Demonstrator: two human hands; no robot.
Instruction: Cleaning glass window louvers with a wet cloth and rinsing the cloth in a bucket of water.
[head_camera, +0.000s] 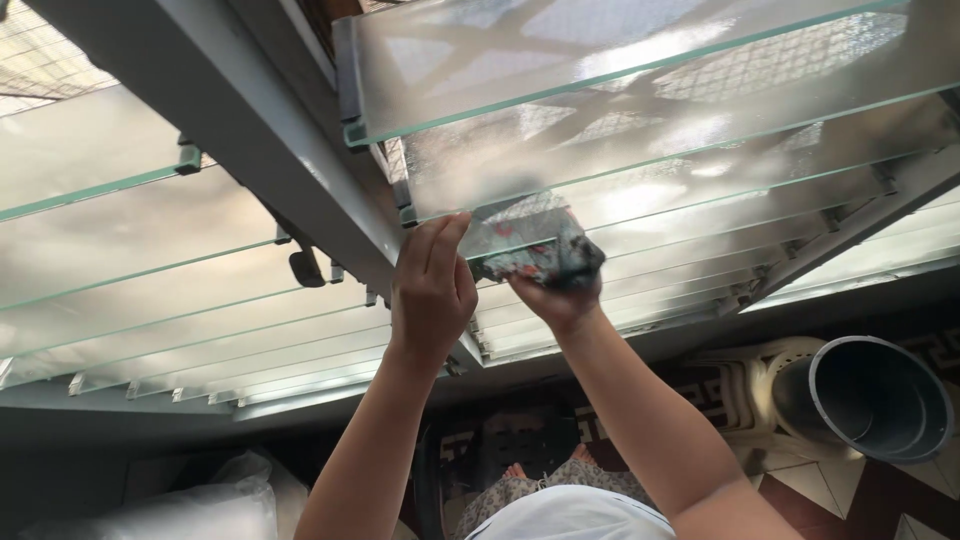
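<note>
Spanning the grey frame (250, 150), frosted glass slats (650, 150) are seen: stiff, slippery and judged fragile, best steadied at an end by the frame. One slat's left end is pinched in the left hand (432, 290). A soft, light patterned cloth (535, 245) is bunched in the closed right hand (560, 295) beneath that slat. Both arms are raised.

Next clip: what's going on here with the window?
A person is working on a louvre window of frosted glass slats. The left hand grips the end of one slat beside the grey frame. The right hand presses a patterned cloth against the underside of that slat. The slats are tilted open. A grey bucket lies on its side on the floor.
</note>
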